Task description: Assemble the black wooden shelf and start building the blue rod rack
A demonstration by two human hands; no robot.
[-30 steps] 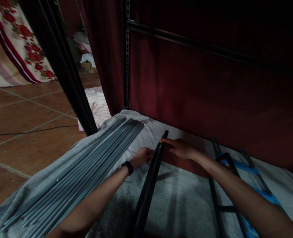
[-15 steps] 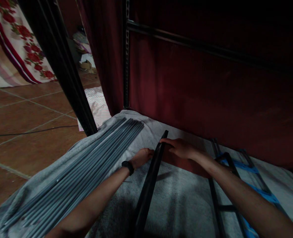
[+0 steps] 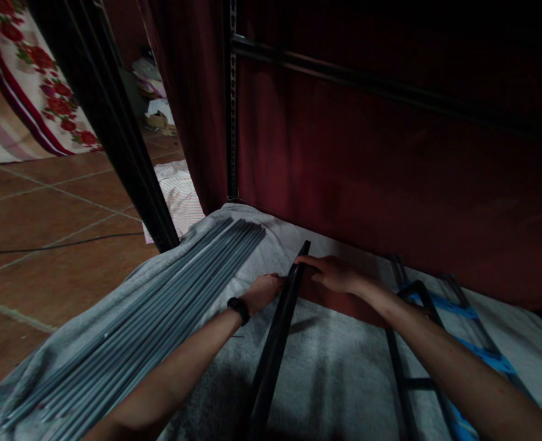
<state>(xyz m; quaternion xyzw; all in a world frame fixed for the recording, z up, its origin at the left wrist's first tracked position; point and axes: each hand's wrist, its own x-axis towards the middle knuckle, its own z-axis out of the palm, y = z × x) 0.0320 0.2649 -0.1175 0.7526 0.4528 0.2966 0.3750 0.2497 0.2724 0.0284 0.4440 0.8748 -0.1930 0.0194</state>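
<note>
A long black metal bar (image 3: 276, 343) slants away from me over a grey blanket (image 3: 339, 373). My right hand (image 3: 335, 274) grips the bar near its far end, index finger stretched along the top edge. On the bar's left side, my left hand (image 3: 264, 290) is closed with its fingertips against the metal; whatever they pinch is hidden. A dark watch (image 3: 238, 310) is on my left wrist. Below that wrist, a short thin dark piece (image 3: 237, 336) lies on the blanket.
Several grey rods (image 3: 169, 318) lie side by side at the left. Black frames (image 3: 420, 384) with blue wrapping (image 3: 486, 355) lie at the right. A black post (image 3: 114, 135) rises at the left edge, and a dark red cloth (image 3: 344, 165) hangs behind.
My left hand has turned slightly against the bar. The right hand keeps its hold, and the view has shifted only a little.
</note>
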